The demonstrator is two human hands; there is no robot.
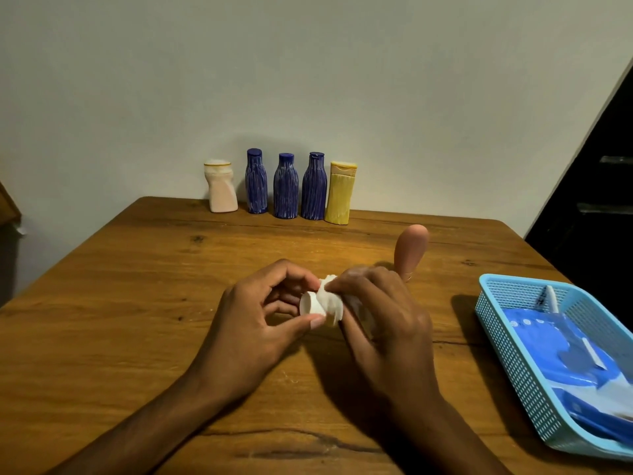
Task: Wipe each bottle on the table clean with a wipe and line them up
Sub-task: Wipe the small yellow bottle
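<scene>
We see both hands meeting over the middle of the wooden tabletop (137,303). The left hand (260,323) curls its fingers and thumb round the white cap end of a small white bottle (310,305), which lies roughly on its side between the two hands. The right hand (383,320) has its fingers bent over a crumpled white wipe (330,298), pinching it against the bottle's body, most of which is hidden under the wipe and that hand.

At the far edge, against the wall, we count five bottles standing upright in a row: a pale pink bottle (222,188) on the left, then three dark blue bottles (256,181) (285,186) (313,187) close beside one another, and a yellow bottle (340,193) on the right end, just beside the last blue one.

Just beyond the right hand a peach-coloured bottle (411,248) stands with its rounded end up, leaning a little; its base is partly behind the fingers.

At the right edge sits a light blue basket (507,341) with perforated walls, holding a blue and white pack (561,354) whose print we cannot read
</scene>
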